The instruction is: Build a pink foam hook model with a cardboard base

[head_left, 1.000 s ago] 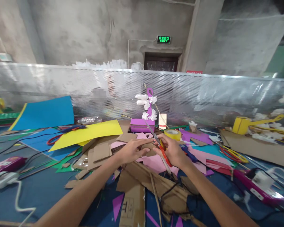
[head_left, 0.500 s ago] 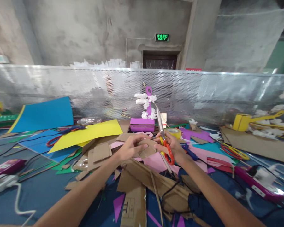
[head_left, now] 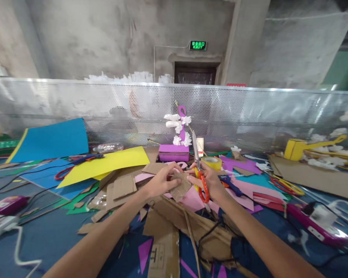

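Between my two hands is a small piece of cardboard (head_left: 180, 187). My left hand (head_left: 163, 180) grips its left side, thumb on the face and fingers curled over the top. My right hand (head_left: 209, 178) has its fingertips at the right edge of the cardboard. The same hand carries scissors (head_left: 203, 189) with red and yellow handles, blades pointing up and away. Pink paper (head_left: 193, 199) lies under the cardboard. Just beyond my hands stands a purple box (head_left: 174, 153) with a purple upright and white crumpled tufts.
Cardboard scraps (head_left: 165, 231) cover the table in front of me. A yellow sheet (head_left: 110, 166) and a blue sheet (head_left: 52, 141) lie left. A tape roll (head_left: 211, 163), a glue gun (head_left: 231, 185) and a power strip (head_left: 319, 226) are right. A perforated metal panel (head_left: 249, 119) stands behind.
The cardboard piece has turned a little and shows more of its face. The scissors have tilted slightly more upright in my right hand. My left hand has barely moved.
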Motion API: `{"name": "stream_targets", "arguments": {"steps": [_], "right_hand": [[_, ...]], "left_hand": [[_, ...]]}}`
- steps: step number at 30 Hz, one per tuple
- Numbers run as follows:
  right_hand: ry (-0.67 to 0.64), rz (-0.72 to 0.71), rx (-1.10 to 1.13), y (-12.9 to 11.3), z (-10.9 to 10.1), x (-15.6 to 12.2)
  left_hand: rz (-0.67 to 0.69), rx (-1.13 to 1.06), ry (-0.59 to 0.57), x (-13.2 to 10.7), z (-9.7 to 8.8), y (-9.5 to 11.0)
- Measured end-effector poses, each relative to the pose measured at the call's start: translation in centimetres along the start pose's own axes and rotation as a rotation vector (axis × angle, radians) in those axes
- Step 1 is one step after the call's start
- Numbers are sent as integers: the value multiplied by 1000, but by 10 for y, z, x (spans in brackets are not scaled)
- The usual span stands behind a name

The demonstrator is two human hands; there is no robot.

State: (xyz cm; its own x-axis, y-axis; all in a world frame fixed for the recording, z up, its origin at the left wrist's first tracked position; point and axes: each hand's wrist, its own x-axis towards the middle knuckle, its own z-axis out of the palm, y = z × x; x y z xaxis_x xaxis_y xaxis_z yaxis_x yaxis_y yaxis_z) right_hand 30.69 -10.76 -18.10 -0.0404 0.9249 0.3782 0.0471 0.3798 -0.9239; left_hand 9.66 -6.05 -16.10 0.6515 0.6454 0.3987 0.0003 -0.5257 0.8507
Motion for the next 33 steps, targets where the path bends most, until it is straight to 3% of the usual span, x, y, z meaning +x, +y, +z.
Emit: {"name": "stream_targets", "arguments": {"steps": [7,11,14,17,26,33], "right_hand": [[-4,-8,-74,3,-5,3],[-1,41,-56,7,-16,6],[-77,50,-143,13,-27,7],[-182,39,-241,21,-33,6],[-335,62,-330,18,-33,1],[-361,52,-369,13,-24,-2]], "left_hand": [[-17,-75,28,0,5,-11],[-44,-122,222,5,-9,-19],[-42,-135,394,7,-19,-23],[-10,-153,473,7,-23,-25],[-8,-206,591,8,-22,-26],[27,-158,542,8,-19,-31]]}}
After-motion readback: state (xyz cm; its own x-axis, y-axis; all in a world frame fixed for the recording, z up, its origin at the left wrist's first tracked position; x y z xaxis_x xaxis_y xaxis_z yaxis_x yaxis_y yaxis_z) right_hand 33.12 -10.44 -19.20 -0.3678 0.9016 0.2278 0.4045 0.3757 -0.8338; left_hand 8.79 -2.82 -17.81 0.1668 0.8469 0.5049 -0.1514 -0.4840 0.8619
